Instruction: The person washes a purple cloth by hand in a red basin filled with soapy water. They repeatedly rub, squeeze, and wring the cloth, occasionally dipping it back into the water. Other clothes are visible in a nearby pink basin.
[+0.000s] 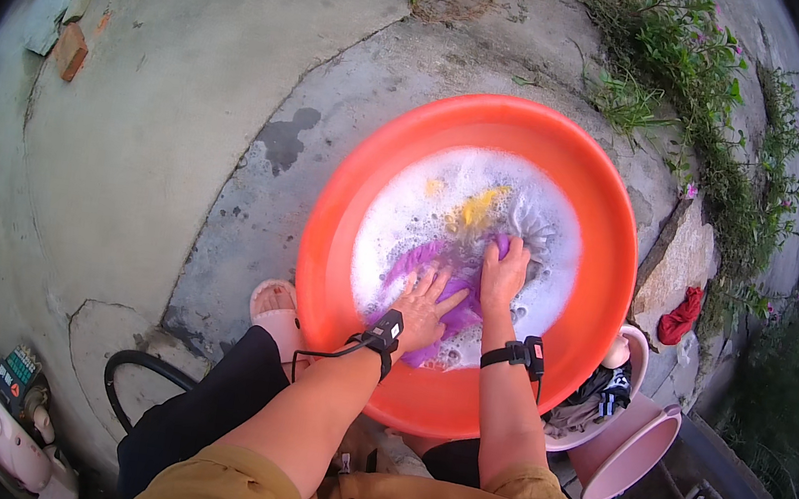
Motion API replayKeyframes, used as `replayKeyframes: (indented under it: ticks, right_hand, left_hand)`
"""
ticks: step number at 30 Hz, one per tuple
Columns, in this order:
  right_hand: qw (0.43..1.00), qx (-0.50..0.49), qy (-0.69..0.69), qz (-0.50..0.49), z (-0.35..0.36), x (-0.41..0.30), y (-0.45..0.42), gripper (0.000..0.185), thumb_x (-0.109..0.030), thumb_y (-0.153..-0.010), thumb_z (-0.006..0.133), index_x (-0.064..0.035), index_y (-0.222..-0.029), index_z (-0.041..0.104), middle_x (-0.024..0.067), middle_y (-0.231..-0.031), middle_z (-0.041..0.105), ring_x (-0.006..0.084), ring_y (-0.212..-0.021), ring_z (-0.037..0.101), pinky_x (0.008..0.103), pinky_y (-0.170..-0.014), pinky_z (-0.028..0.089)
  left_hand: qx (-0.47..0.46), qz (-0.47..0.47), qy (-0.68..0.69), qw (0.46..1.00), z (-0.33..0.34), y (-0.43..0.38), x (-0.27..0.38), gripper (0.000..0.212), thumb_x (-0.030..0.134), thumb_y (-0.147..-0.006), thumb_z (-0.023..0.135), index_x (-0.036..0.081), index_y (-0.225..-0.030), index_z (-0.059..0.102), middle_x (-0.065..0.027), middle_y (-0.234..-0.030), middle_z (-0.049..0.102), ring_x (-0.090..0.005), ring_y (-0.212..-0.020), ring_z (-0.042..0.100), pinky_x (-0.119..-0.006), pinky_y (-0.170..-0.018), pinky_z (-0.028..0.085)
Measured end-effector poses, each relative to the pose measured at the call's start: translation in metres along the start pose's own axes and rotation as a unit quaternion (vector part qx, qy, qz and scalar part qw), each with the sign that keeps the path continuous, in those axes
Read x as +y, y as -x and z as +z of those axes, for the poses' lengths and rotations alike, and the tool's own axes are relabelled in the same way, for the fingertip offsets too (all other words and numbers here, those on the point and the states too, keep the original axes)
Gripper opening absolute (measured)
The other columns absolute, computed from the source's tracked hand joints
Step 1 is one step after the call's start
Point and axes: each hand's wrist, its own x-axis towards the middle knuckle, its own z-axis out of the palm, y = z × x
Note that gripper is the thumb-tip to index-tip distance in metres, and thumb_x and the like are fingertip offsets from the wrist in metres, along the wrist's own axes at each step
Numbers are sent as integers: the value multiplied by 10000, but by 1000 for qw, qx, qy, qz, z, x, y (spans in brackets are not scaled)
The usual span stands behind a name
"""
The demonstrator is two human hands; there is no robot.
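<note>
A large orange plastic basin [492, 118] holds white, foamy water. My left hand [422, 309] lies with spread fingers on a wet purple cloth [464, 303] at the near side of the foam. To its right, my right hand [504, 275] is closed on a bunched part of the purple cloth, which shows above the fingers. A yellow cloth [481, 207] pokes out of the suds beyond my hands, and a pale grey cloth [530, 220] lies beside it. What lies under the foam is hidden.
Right of the basin, a pink bucket [637, 341] holds dark clothes, beside a tipped pink bucket [634, 451]. A red cloth [680, 317] lies near a stone slab [678, 263] and plants. A black hose [143, 359] curves at the lower left. Bricks [71, 52] lie upper left.
</note>
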Motion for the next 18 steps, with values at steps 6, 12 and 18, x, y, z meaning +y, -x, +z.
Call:
replayKeyframes:
  ticks: [6, 12, 18]
  right_hand:
    - [981, -85, -19, -172, -30, -20, 73, 243, -199, -733, 733, -92, -908, 602, 125, -910, 555, 339, -891, 574, 432, -737, 493]
    - [988, -65, 141, -4, 12, 8, 6, 235, -269, -799, 685, -85, -923, 609, 163, -980, 588, 376, -947, 602, 465, -778, 506]
    - [991, -50, 110, 59, 14, 15, -25, 307, -275, -842, 631, -55, -1053, 587, 229, -1013, 625, 418, -934, 622, 485, -814, 505]
  left_hand:
    - [4, -4, 28, 1000, 6, -3, -4, 620, 296, -826, 607, 80, -1392, 474, -190, -1475, 382, -415, -1382, 299, -592, -1143, 181]
    - [13, 10, 0, 1000, 7, 0, 0, 728, 250, -756, 696, 192, -1439, 453, -224, -1538, 264, -418, -1439, 200, -616, -1122, 204]
    - [6, 15, -12, 1000, -6, 1, 4, 784, 390, -787, 729, 228, -1480, 398, -226, -1580, 158, -415, -1472, 98, -612, -1147, 161]
